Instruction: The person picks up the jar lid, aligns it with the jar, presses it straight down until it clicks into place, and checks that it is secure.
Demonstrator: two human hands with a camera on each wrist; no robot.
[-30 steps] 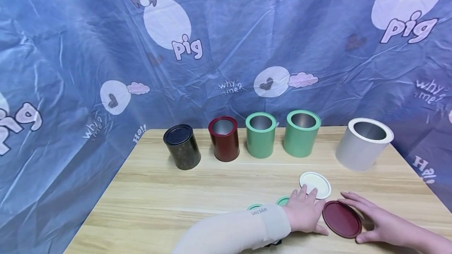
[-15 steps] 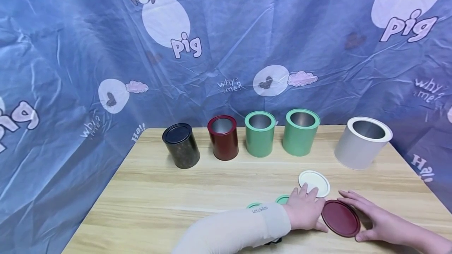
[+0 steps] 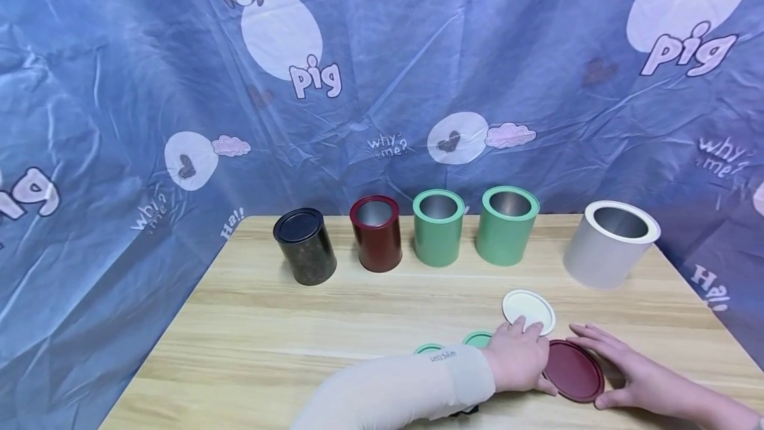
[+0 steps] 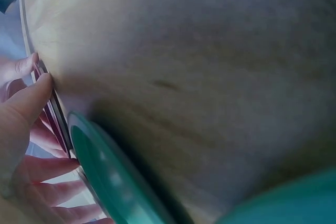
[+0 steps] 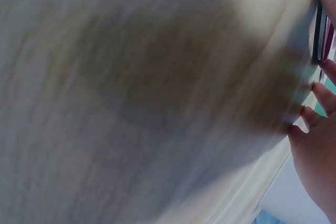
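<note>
A dark red round lid (image 3: pixel 574 371) lies on the table between the two hands. My left hand (image 3: pixel 518 356) holds its left side, thumb at the near edge and index finger at the far edge, as the left wrist view shows. At the opposite side, my right hand (image 3: pixel 633 370) spans the lid's rim between thumb and index finger, its other fingers resting on the table. A white lid (image 3: pixel 528 309) lies just beyond, partly under the left fingers. Two green lids (image 3: pixel 477 339) are mostly hidden behind the left sleeve.
Along the back of the wooden table (image 3: pixel 268 344) stand a black lidded can (image 3: pixel 310 254), an open dark red can (image 3: pixel 380 244), two open green cans (image 3: pixel 438 241) and a larger open white can (image 3: pixel 605 254). A blue printed cloth (image 3: pixel 382 71) hangs behind them.
The left fingers have drawn in from the white lid, and that hand now overlaps the red lid's left edge. The right hand keeps its place at the lid. Cans stay put.
</note>
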